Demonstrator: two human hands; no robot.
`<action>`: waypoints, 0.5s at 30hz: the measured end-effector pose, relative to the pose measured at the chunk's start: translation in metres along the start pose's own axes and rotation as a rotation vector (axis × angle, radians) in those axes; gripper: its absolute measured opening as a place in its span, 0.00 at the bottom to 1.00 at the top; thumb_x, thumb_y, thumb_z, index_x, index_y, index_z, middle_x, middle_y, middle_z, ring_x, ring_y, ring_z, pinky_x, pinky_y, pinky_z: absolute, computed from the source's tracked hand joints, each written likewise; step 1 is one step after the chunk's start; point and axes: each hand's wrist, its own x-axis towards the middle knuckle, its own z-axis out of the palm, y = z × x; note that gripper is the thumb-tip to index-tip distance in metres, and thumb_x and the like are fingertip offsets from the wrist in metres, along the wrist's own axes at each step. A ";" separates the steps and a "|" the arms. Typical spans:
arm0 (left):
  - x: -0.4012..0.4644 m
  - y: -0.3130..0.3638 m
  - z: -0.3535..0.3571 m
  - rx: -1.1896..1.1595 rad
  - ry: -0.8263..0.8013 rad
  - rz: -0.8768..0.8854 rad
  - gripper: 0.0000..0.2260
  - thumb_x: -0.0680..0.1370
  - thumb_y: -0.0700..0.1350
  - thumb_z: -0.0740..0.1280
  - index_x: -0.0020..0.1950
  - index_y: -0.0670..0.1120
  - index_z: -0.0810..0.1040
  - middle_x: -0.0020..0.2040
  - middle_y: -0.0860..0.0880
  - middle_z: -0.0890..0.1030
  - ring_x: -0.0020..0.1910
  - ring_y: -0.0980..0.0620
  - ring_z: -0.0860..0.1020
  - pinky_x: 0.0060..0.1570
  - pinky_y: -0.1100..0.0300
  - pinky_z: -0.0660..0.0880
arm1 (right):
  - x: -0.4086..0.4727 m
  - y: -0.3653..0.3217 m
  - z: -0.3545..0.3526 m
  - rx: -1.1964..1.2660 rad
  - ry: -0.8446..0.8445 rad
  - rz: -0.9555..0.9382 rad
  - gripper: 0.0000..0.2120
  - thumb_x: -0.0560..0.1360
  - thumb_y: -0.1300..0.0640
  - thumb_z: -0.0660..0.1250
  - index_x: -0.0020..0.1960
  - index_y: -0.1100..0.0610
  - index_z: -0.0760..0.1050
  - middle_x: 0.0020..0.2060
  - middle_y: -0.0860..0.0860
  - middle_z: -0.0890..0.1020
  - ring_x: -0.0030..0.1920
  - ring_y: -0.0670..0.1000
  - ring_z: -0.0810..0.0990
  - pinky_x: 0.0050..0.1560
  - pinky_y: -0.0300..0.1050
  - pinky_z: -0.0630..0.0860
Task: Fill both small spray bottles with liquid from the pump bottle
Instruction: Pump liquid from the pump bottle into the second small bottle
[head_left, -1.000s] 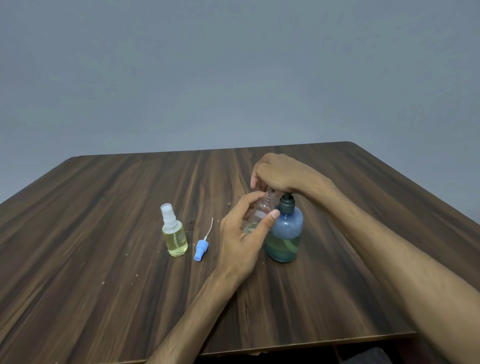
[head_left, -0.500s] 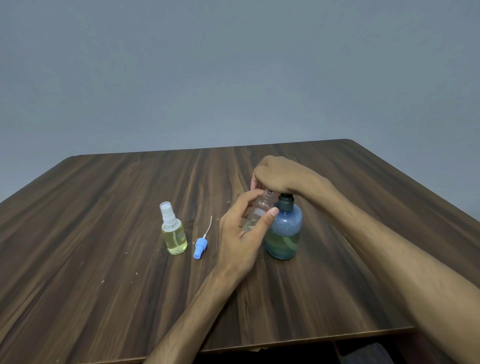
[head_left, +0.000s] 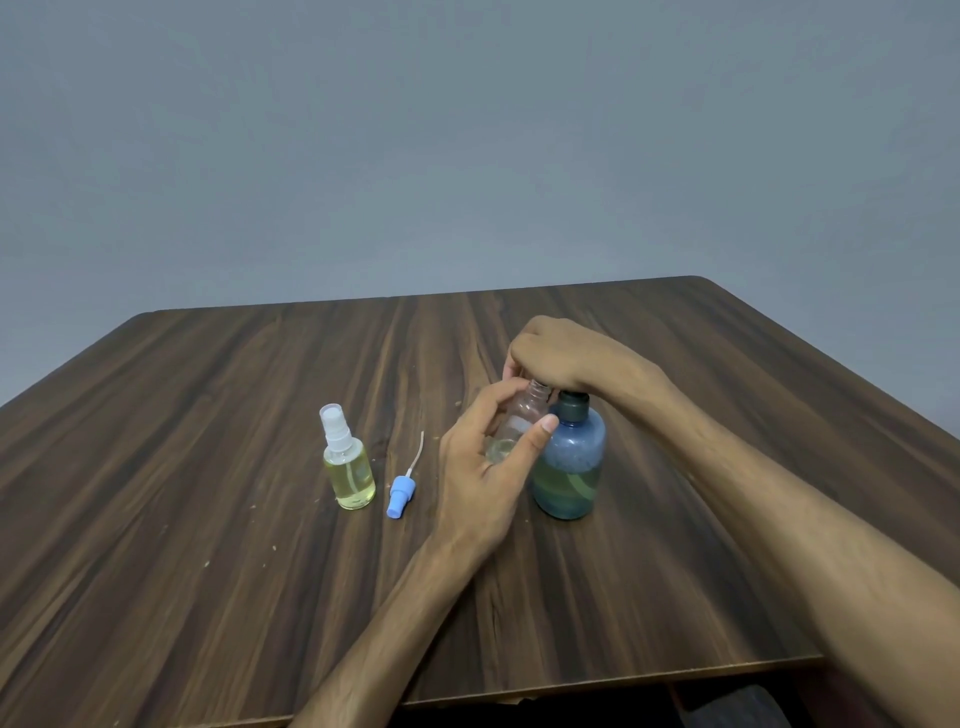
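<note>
- pump bottle (head_left: 569, 462) upright on the wooden table (head_left: 208, 597), right of centre, roughly half full of greenish liquid; pump head hidden under the right hand (head_left: 563, 353).
- right hand curled down over the pump head, seemingly pressing it.
- left hand (head_left: 483, 467) wrapped around the clear spray bottle (head_left: 522, 423), thumb and fingers curled round its body, held tilted with the open neck up by the pump, just beside the pump bottle.
- only a little liquid visible at the bottom of the clear spray bottle, so judged early in its fill.
- other spray bottle (head_left: 349, 470) upright to the left, white sprayer fitted, mostly full of yellow liquid; judged done.
- left to do: more pumping, then refitting the blue sprayer cap (head_left: 400, 496).
- blue sprayer cap lying between the two small bottles, dip tube pointing away, apart from both.
- nothing blocking the hands; a few crumbs scattered on the table.
</note>
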 end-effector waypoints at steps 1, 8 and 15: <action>0.000 0.000 0.000 0.000 0.001 0.003 0.13 0.81 0.46 0.74 0.64 0.58 0.80 0.54 0.50 0.87 0.54 0.50 0.86 0.57 0.59 0.82 | 0.001 0.000 -0.001 -0.007 0.004 -0.003 0.19 0.77 0.56 0.58 0.38 0.50 0.86 0.44 0.49 0.88 0.47 0.54 0.85 0.54 0.55 0.83; 0.000 -0.001 0.001 -0.031 0.008 -0.020 0.13 0.80 0.46 0.75 0.63 0.59 0.81 0.53 0.49 0.87 0.54 0.49 0.86 0.57 0.59 0.81 | 0.000 -0.002 -0.001 -0.007 -0.038 -0.018 0.19 0.78 0.60 0.57 0.40 0.51 0.86 0.47 0.51 0.88 0.45 0.51 0.84 0.44 0.47 0.77; -0.001 -0.001 0.001 -0.009 0.008 -0.026 0.13 0.80 0.46 0.75 0.64 0.57 0.81 0.53 0.51 0.87 0.55 0.50 0.86 0.57 0.62 0.80 | -0.002 -0.003 -0.002 0.013 0.001 -0.009 0.18 0.79 0.58 0.58 0.44 0.54 0.86 0.46 0.51 0.88 0.48 0.55 0.85 0.48 0.50 0.79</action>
